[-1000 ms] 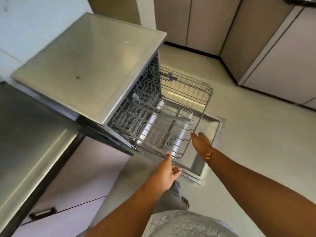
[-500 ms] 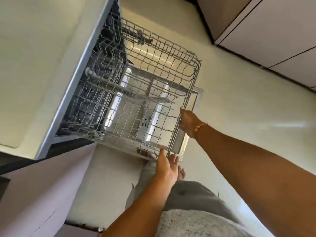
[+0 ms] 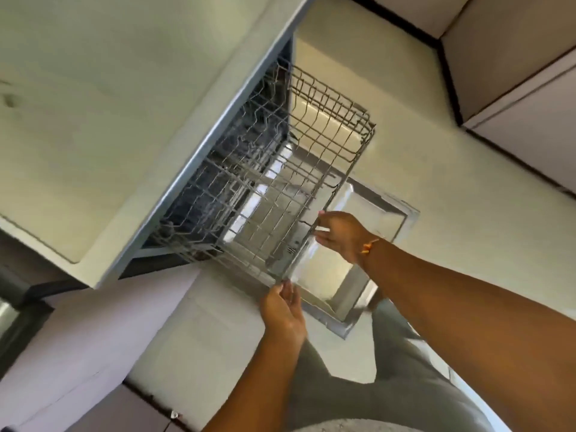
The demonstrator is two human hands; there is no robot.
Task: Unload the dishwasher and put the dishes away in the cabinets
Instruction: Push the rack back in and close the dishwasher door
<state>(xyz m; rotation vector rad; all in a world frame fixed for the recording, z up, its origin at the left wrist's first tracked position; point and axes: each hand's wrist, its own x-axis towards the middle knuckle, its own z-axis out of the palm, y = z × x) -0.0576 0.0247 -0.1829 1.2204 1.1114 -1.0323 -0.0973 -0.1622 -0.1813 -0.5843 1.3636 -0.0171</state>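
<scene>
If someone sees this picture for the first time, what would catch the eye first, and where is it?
The empty wire dishwasher rack, pulled out in the middle of the view, stands out first. Both hands are on its front edge: the right hand on the front rail, the left hand at the near corner. Below it lies the open dishwasher door.

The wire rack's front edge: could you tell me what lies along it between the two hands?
In the head view, only bare rim wire of the rack runs between the left hand and right hand.
</scene>
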